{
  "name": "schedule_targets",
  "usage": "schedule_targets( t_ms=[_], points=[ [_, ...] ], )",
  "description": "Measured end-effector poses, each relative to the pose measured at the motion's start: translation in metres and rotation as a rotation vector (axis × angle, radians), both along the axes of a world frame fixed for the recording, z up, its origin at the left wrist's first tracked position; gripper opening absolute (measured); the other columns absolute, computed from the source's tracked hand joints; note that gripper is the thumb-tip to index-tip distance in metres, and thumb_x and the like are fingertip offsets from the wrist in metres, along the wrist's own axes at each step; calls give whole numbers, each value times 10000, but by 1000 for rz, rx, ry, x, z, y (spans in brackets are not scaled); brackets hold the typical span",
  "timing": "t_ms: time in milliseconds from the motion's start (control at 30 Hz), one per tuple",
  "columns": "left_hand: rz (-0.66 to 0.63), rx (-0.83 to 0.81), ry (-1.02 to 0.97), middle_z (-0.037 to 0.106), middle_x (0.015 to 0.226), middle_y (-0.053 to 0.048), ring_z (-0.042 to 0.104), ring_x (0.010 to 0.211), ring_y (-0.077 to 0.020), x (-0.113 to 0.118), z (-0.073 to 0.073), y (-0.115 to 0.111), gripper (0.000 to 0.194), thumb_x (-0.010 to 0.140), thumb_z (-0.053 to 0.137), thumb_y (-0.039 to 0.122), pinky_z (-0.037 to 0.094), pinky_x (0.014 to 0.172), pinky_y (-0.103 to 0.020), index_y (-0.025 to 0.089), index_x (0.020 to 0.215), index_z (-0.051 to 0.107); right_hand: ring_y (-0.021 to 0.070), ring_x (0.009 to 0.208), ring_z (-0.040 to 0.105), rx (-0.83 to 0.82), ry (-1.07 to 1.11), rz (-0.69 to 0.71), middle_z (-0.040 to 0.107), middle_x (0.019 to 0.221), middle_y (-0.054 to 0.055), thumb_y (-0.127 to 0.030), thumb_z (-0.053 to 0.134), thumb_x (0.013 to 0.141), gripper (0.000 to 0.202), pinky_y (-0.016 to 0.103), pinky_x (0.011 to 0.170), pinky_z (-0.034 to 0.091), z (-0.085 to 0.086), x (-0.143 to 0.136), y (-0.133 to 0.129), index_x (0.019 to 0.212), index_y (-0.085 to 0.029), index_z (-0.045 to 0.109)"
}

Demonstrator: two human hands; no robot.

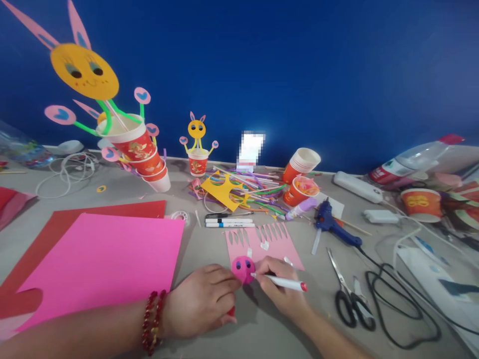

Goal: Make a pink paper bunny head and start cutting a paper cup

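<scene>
A round pink paper face (244, 270) with two dark eyes lies at the lower middle, between my hands. My left hand (204, 299), with red beads at the wrist, has its fingers curled at the face's left edge; a small red piece (231, 311) shows under them. In my right hand (282, 286) is a white marker (284, 283) with a red end, its tip touching the right side of the face. Behind the face lies a light pink sheet (277, 247) with leaf-shaped cutouts. Two more markers (229, 223) rest beyond it.
Pink (123, 254) and red sheets lie left. Cup figures (197, 162) and coloured sticks (258, 184) stand or lie behind. To the right are scissors (346, 294), a blue glue gun (335, 227), cords, stacked cups (301, 164) and a bottle (407, 162).
</scene>
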State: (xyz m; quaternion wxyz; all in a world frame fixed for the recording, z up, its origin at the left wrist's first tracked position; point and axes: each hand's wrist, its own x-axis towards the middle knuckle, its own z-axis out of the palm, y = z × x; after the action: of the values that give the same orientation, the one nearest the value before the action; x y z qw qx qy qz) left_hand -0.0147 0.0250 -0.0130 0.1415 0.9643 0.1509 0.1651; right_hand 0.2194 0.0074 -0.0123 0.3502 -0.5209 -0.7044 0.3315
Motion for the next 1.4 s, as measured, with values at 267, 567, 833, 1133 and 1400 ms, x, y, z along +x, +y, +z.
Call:
schedule_targets(
  t_ms=[267, 567, 833, 1133, 1400],
  points=[
    [7, -30, -3, 670, 1170, -51, 573, 1100, -195, 1, 1, 1, 235, 918, 583, 397, 420, 976, -334, 162, 900, 583, 115, 511, 468, -1, -59, 19, 522, 550, -32, -166, 469, 796, 186, 234, 524, 338, 1, 0, 1, 618, -200, 512],
    [9, -30, -6, 679, 1159, -73, 579, 1106, -204, 1, 4, 1, 199, 922, 575, 367, 435, 966, -338, 171, 900, 597, 112, 508, 481, 14, -81, 27, 534, 555, -32, -162, 462, 795, 181, 230, 527, 342, 2, -1, 1, 625, -201, 512],
    [12, -45, -6, 679, 1152, -67, 580, 1107, -201, 2, 3, 1, 204, 925, 571, 366, 428, 977, -337, 164, 908, 596, 119, 514, 498, 26, -110, 41, 550, 559, -26, -166, 453, 796, 178, 235, 534, 346, 4, -1, 2, 632, -203, 512],
    [8, -42, -7, 674, 1174, -74, 574, 1119, -205, 0, 2, 0, 208, 927, 565, 367, 435, 976, -344, 164, 909, 603, 111, 489, 450, 22, -31, -10, 509, 549, -41, -151, 461, 798, 193, 233, 504, 335, 1, 0, -1, 616, -210, 487],
    [15, -47, -3, 671, 1186, -74, 574, 1120, -206, 0, 2, 0, 205, 928, 568, 366, 434, 978, -343, 166, 904, 601, 114, 479, 436, 21, -39, -33, 494, 527, -43, -155, 471, 796, 203, 242, 497, 323, 1, -1, 0, 602, -213, 472]
  ],
)
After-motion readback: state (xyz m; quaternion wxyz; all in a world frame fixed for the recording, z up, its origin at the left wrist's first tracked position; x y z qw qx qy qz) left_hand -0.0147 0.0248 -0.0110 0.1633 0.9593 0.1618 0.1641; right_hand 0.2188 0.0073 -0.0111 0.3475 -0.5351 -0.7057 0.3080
